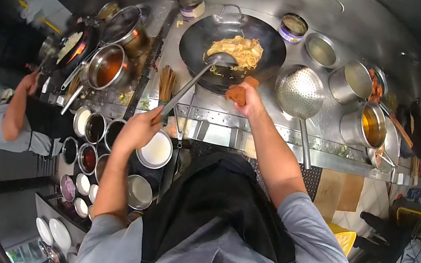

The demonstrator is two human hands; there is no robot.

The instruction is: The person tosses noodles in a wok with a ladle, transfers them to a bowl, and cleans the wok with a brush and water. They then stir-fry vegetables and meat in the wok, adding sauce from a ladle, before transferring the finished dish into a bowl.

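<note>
Noodles (242, 51) lie in a dark wok (192, 44) on the steel stove. My left hand (139, 129) is closed around the long handle of a ladle (223, 59), whose bowl rests against the near side of the noodles. My right hand (251, 98) is closed on an orange-brown cloth (237, 93) at the wok's near right rim. Whether a wok handle lies under the cloth is hidden. A perforated strainer (300, 91) sits right of the wok, its handle toward me. Left of the ladle stands a bamboo brush (166, 85).
Pots of brown liquid (106, 69) and amber liquid (371, 126) flank the stove. Open cans (294, 29) stand behind the wok. Several sauce containers (87, 158) and a pan of white stuff (155, 150) are at lower left. One person (21, 120) works at far left, another (418, 258) at far right.
</note>
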